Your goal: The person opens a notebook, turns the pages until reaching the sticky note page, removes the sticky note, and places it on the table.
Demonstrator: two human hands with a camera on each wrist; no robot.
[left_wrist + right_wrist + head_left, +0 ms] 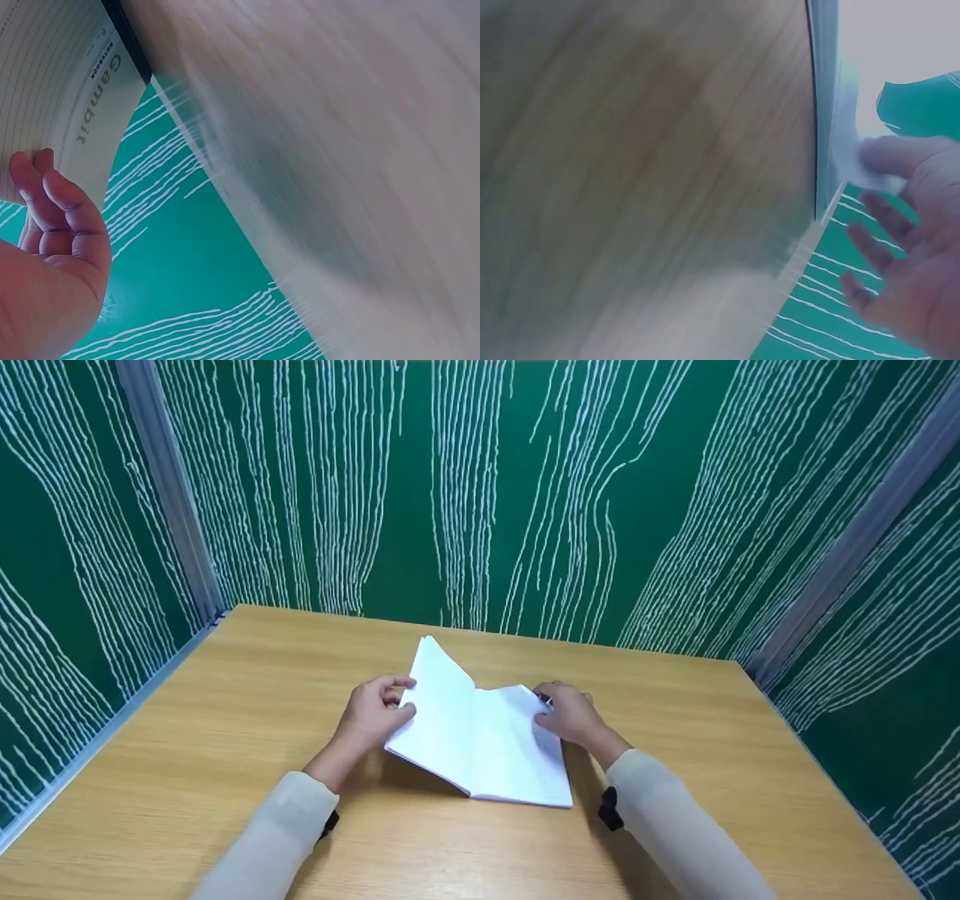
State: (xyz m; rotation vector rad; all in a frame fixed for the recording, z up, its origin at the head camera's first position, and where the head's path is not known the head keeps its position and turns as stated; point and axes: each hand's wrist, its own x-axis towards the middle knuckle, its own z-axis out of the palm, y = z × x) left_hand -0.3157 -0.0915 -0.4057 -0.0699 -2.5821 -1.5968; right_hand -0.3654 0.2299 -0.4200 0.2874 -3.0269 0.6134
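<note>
A notebook (442,720) lies spread open on the table, its left half raised at a slant and its right half lower. The pages look white in the head view. "Gambit" and "NOTEBOOK" are printed on the cover (94,97) in the left wrist view. My left hand (373,709) grips the left edge, thumb on the page side and fingers round the outside. At the right edge, my right hand (571,711) holds a page near its top corner, where the paper bends up. Blurred fingers (889,221) of that hand show beside the paper in the right wrist view.
A wooden table (247,697) carries the notebook. Green panels (405,547) with wavy white lines stand behind it and at both sides, joined by grey posts (169,487). Dark bands (611,808) sit at the sleeve cuffs.
</note>
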